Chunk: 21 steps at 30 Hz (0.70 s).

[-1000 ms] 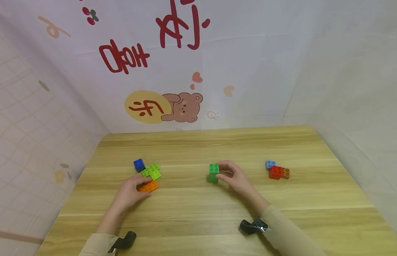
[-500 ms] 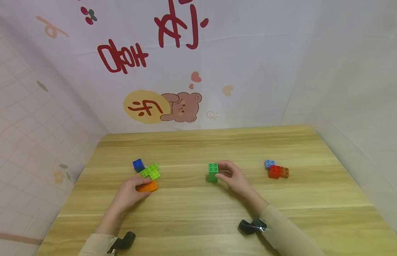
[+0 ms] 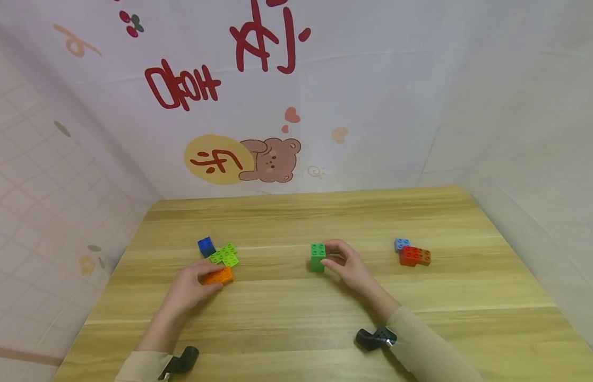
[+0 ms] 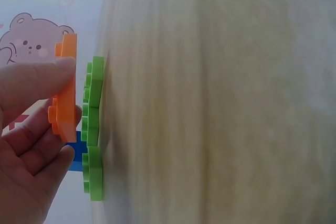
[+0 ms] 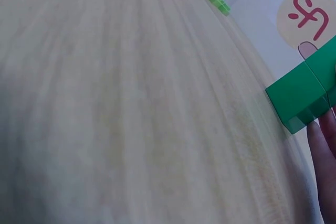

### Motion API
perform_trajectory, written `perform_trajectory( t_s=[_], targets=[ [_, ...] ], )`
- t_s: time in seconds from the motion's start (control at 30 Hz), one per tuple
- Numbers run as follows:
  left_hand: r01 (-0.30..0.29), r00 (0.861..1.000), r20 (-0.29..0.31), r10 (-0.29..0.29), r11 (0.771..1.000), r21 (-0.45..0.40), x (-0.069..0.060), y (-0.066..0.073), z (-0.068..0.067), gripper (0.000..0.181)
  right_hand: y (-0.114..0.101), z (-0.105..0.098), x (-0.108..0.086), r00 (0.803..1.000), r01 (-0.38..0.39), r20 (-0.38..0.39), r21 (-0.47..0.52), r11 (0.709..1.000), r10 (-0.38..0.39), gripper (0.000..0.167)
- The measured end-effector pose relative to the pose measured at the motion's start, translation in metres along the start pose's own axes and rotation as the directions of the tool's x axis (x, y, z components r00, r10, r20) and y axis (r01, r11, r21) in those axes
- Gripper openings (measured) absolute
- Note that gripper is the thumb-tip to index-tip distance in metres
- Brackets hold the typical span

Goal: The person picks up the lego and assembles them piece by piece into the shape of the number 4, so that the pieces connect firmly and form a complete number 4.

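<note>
My left hand (image 3: 188, 284) pinches an orange toy brick (image 3: 221, 276) between thumb and fingers. In the left wrist view the orange brick (image 4: 67, 90) is held apart from the table, in front of lime-green bricks (image 4: 94, 127). Those lime-green bricks (image 3: 225, 254) lie just behind it in the head view, touching or close to a dark blue brick (image 3: 206, 246). Near the table's middle, my right hand (image 3: 351, 270) grips an upright green stack (image 3: 317, 258). A seam in the stack (image 5: 300, 98) shows in the right wrist view, its lower end at the table.
On the right of the wooden table (image 3: 286, 323) lie a light blue brick (image 3: 402, 244), a red brick (image 3: 409, 257) and a brown brick (image 3: 424, 257), close together. A printed white cloth (image 3: 372, 106) stands behind the table and along both sides.
My left hand has closed in on the orange brick and drawn it slightly left, up off the table. The right hand and green stack stay in place; the head view shifts a little.
</note>
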<state>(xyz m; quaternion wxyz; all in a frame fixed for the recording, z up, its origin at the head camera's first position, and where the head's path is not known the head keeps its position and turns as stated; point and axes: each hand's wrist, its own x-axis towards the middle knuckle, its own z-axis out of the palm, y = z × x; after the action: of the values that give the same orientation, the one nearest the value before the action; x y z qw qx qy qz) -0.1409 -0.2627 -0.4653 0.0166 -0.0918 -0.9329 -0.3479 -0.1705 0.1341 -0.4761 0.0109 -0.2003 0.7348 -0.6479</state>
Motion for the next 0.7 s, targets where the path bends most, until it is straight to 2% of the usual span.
perform_trajectory(
  t_s=[0.47, 0.7],
  targets=[
    [-0.050, 0.999, -0.002, 0.050, 0.999, -0.012, 0.008, 0.016, 0.012, 0.037, 0.002, 0.001, 0.000, 1.000, 0.016, 0.006, -0.003, 1.000, -0.016, 0.032],
    [-0.097, 0.995, 0.025, 0.099, 0.992, -0.085, 0.014, 0.032, 0.019, 0.037, 0.002, 0.001, 0.000, 1.000, 0.019, 0.006, -0.002, 1.000, -0.019, 0.032]
  ],
)
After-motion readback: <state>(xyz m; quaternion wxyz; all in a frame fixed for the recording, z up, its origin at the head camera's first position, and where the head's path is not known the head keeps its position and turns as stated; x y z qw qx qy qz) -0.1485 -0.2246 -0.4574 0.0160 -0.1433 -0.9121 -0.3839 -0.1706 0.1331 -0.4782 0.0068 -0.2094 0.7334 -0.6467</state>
